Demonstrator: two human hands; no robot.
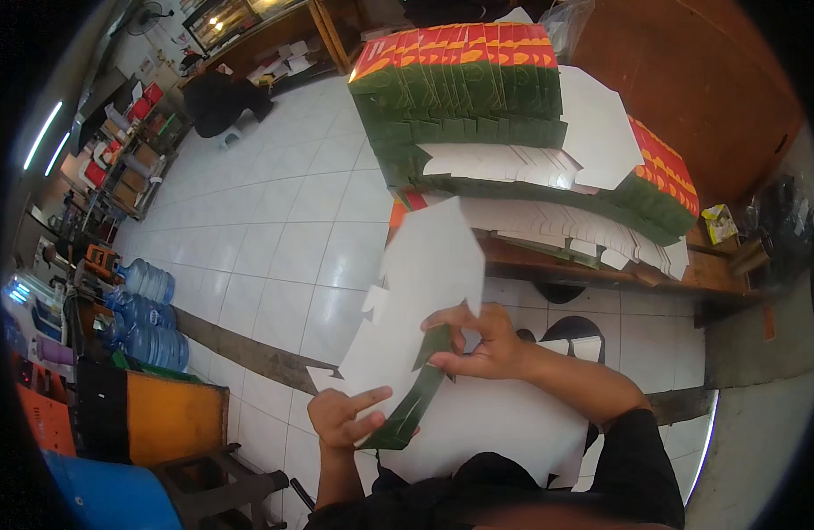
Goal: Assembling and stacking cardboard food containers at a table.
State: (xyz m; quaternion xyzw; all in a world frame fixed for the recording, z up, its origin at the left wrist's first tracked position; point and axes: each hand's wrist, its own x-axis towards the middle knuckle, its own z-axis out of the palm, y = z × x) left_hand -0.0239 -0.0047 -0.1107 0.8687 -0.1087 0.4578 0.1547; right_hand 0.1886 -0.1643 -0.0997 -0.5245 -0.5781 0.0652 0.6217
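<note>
Above my lap I hold a die-cut cardboard box blank [425, 252], white on the face toward me, with a green strip folded up along its lower right edge. My right hand [486, 344] pinches that edge between thumb and fingers near a notched flap. At the lower left end, my left hand [343, 417] grips the blank, its index finger lying on the white side and other fingers partly hidden behind it. Under the blank, a large white sheet [486, 428] lies across my lap.
Stacks of folded green and red card boxes [478, 97] stand on a wooden bench [619, 276] ahead. A dark plastic stool [217, 481], a blue barrel [111, 495] and large water bottles [151, 327] are at left. A person in dark clothes [217, 102] sits farther off.
</note>
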